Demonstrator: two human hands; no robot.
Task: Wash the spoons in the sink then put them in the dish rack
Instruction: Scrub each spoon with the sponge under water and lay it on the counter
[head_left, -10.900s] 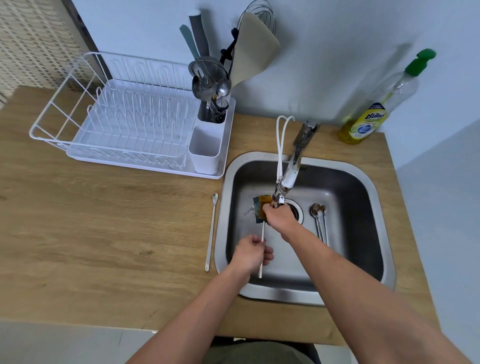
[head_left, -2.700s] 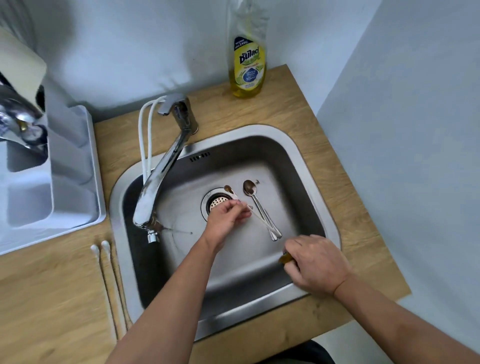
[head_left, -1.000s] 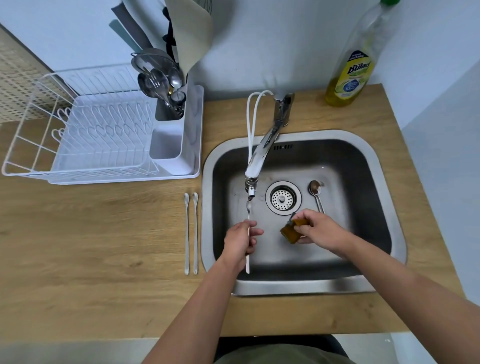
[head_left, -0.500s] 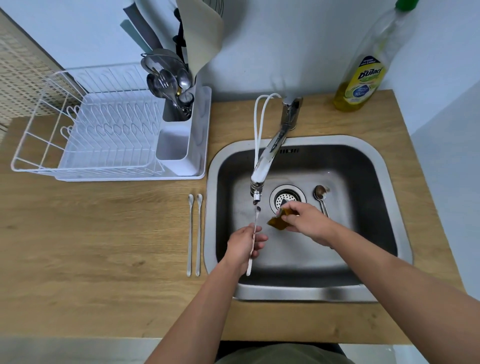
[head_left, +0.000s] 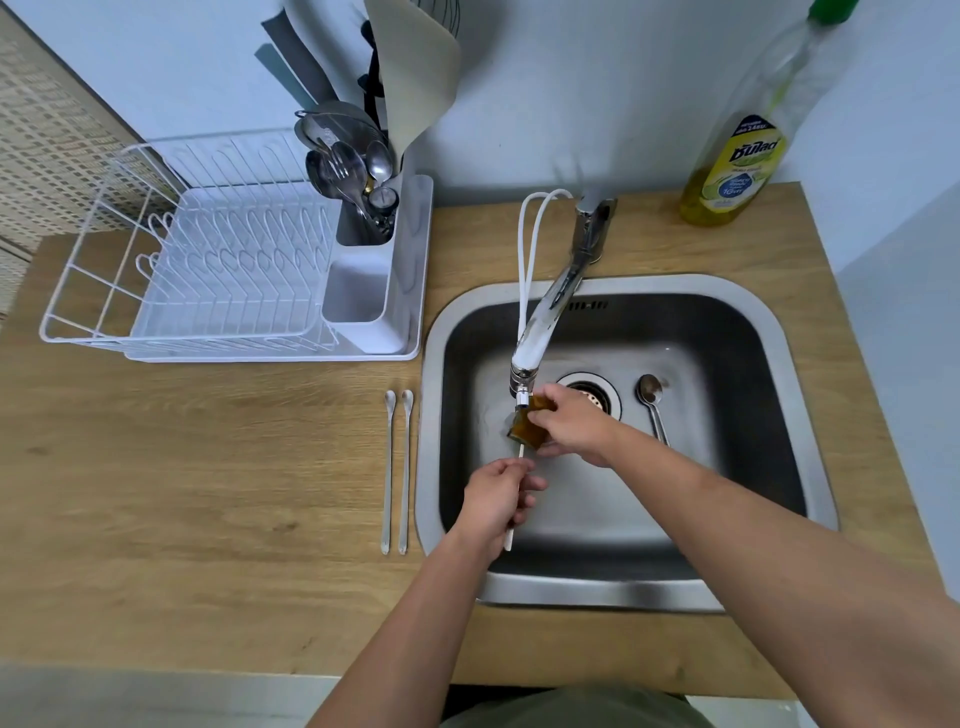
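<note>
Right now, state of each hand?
Left hand: closed, pinching the handle of the white spoon over the sink.
Right hand: closed, gripping the sponge against that spoon's upper end.

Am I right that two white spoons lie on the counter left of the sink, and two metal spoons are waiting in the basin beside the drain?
Not quite. The head view shows only one metal spoon in the sink, beside the drain. The two white spoons do lie on the counter left of it.
</note>
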